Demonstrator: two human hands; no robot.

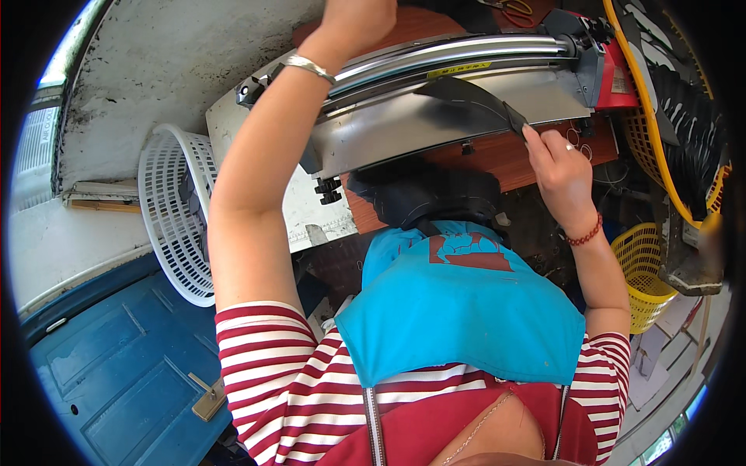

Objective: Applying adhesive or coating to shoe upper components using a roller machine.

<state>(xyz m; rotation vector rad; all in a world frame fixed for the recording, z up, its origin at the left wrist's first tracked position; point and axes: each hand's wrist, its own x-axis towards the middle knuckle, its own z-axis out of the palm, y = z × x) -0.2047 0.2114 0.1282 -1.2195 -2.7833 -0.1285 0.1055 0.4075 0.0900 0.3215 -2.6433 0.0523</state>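
Observation:
My right hand (561, 172) pinches the near end of a flat, curved black cut piece (470, 99), thin like leather or sheet material. The rest of this piece lies on the sloping metal plate of a roller machine (373, 144) with a red end housing. My left hand (359, 22) reaches over the machine's left part to its far side; the fingers are cut off by the top of the picture, so their state is hidden. More black pieces (431, 194) lie in a pile on my lap, over the blue apron (458, 311).
A white plastic basket (172, 210) with dark pieces stands at left. On the right are a yellow-rimmed basket (657, 147) full of black pieces and a yellow basket (641, 268) lower down. Scissors (517, 11) with orange handles lie behind the machine. A blue door (132, 365) is lower left.

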